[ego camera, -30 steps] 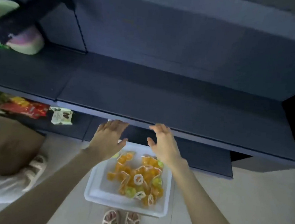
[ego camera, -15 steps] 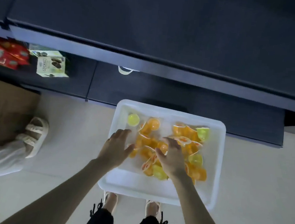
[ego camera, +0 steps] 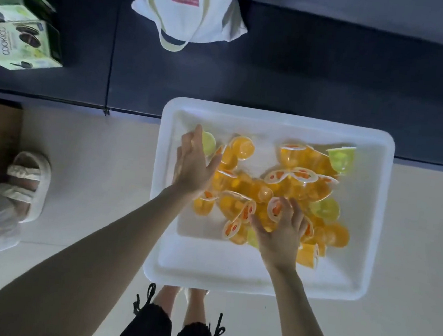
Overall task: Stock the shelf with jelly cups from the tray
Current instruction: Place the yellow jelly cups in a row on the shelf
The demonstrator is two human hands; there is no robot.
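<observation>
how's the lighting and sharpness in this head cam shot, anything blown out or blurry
Head view: dim overall, and the dark shelf is underexposed; the white tray rim is the brightest patch, close to washed out; the jelly cups glow but their edges are soft; the left hand looks slightly smeared; the cookie box leans at the frame's edge, wide-angle stretch.

Both forearms are recorded bare, from the left hand (ego camera: 192, 165) and the right hand (ego camera: 280, 237) back to the frame edge. Black cropped fabric trousers (ego camera: 147, 330) are worn, with rough, frayed hems; thin black cord ties (ego camera: 147, 295) are noted at the outer side of each leg. Below the hems the feet (ego camera: 167, 295) are seen only in part, so footwear cannot be determined.
</observation>
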